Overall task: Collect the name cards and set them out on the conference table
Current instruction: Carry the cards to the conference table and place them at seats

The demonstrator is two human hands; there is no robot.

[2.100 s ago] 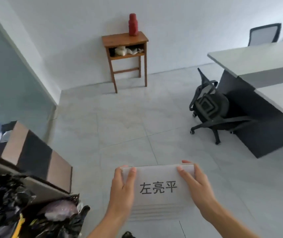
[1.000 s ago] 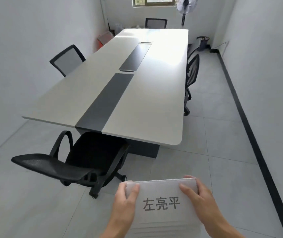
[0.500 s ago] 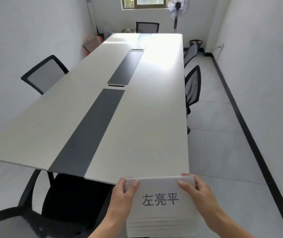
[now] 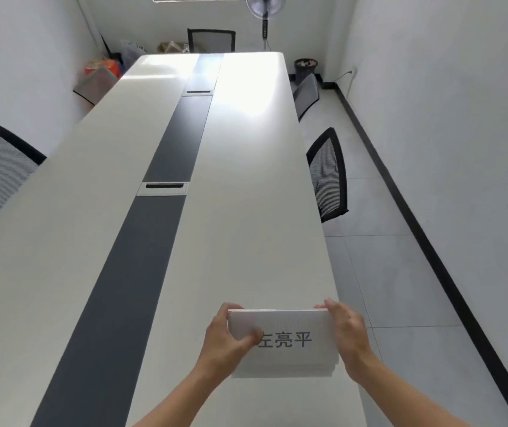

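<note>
cards (image 4: 289, 340) sit in a stack over the near right edge of the worktop (image 4: 246, 211). left hand (image 4: 225, 343) and right hand (image 4: 350, 337) have fingers clamped on its ends. best to lay the stack flat, then lift off just the top card.

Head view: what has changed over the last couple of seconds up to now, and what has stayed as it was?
The person turned from the corner with the wooden side table and walked to the conference table; the stack of name cards is now over its right half. The left hand thumb has slid onto the first printed character. Unchanged: left and right hand still hold the stack by its ends, and no card is set out yet.
</note>
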